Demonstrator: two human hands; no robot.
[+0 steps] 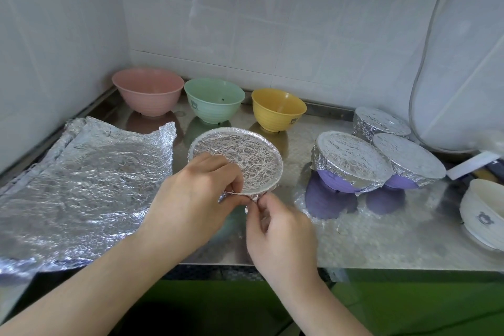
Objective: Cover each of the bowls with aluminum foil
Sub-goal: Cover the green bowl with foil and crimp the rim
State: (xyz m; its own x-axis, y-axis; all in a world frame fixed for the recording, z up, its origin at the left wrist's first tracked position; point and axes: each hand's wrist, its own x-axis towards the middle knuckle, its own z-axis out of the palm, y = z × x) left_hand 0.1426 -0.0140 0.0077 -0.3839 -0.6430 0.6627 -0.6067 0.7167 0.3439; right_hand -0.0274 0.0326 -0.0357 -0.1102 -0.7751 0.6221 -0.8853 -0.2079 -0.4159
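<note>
Crumpled foil sheets (81, 172) were spread at the left of the steel surface (381, 240). Pink bowl (148, 91), green bowl (214, 98) and yellow bowl (278, 108) were left uncovered at the far edge. At centre, a foil-covered bowl (240, 158) was held: left hand (196, 199) fingers were curled over its near rim, right hand (281, 232) fingers were pinched on the foil edge. Three wrapped bowls (351, 161) were grouped at right.

Foil-covered bowl (240, 158), central, tilted

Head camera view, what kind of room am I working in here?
Most likely a home kitchen: a steel counter set against a tiled wall, with plastic bowls lined up along the back.
</note>
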